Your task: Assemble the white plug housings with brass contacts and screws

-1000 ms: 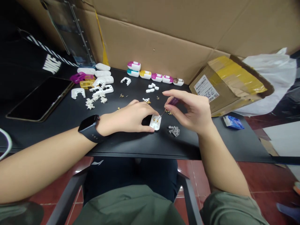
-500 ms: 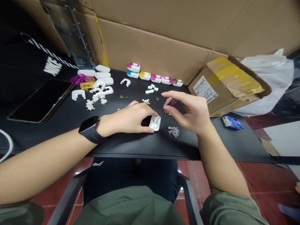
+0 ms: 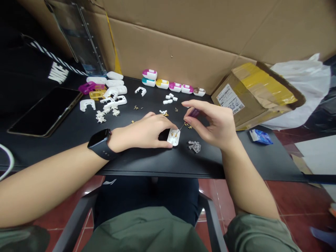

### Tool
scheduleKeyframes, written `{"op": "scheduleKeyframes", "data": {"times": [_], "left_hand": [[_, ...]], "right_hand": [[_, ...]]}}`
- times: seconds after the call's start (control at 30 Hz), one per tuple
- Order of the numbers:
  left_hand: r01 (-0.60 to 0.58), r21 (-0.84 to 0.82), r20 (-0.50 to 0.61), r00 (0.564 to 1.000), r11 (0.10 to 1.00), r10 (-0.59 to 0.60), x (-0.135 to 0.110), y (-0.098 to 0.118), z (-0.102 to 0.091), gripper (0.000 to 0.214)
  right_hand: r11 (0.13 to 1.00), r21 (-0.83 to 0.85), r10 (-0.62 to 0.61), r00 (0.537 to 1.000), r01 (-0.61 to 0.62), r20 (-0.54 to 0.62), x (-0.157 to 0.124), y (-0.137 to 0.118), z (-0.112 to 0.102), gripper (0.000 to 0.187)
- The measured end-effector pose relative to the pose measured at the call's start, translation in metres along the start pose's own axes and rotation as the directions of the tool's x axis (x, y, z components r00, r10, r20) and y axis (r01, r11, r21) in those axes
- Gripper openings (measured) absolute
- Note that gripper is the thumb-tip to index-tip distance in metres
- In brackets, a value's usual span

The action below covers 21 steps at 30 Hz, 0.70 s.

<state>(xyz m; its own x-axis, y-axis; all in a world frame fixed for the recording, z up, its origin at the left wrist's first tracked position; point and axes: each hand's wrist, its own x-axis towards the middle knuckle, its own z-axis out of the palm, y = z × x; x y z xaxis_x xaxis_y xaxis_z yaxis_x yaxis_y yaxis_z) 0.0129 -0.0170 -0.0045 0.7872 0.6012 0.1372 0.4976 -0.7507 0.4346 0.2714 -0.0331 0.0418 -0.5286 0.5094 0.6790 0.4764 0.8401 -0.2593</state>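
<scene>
A black desk (image 3: 136,159) stands against a sheet of brown cardboard (image 3: 168,35), with red floor tiles (image 3: 296,199) showing below its front edge. Taking the desk's centre as the middle of a clock face, a taped parcel (image 3: 252,94) leans at 2 o'clock, and a white plastic bag (image 3: 301,80) bulges behind it. A blue packet (image 3: 260,137) lies at 3 o'clock. A dark tablet (image 3: 44,112) lies at 9 o'clock, beside a black Nike garment (image 3: 57,72) at 10 o'clock. A row of white shells with pink, teal and yellow parts (image 3: 170,85) lines up at 12 o'clock, and loose white plastic pieces (image 3: 110,98) are heaped at 10 o'clock.

The white plastic housing (image 3: 173,137) lies near the middle of the desk, at the front. The left hand (image 3: 144,133), with a black smartwatch (image 3: 99,144) on its wrist, comes in from 9 o'clock and holds the housing steady, with fingers curled around its edges. The right hand (image 3: 212,124) pinches the purple-handled small screwdriver (image 3: 194,112) between thumb and fingertips, its thin tip touching the housing. Tiny brass screws (image 3: 187,125) sit just beside the housing at 2 o'clock, and clear plastic pieces (image 3: 194,146) lie near it at 4 o'clock.
</scene>
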Motion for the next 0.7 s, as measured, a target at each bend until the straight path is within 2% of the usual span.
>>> {"op": "scheduleKeyframes", "data": {"times": [0.7], "left_hand": [[0.006,0.000,0.004,1.000,1.000,-0.006,0.0004,0.0010,-0.0011,0.054]], "right_hand": [[0.999,0.032,-0.025,1.000,0.025,0.011,-0.0009,-0.0015,-0.0003,0.032]]}}
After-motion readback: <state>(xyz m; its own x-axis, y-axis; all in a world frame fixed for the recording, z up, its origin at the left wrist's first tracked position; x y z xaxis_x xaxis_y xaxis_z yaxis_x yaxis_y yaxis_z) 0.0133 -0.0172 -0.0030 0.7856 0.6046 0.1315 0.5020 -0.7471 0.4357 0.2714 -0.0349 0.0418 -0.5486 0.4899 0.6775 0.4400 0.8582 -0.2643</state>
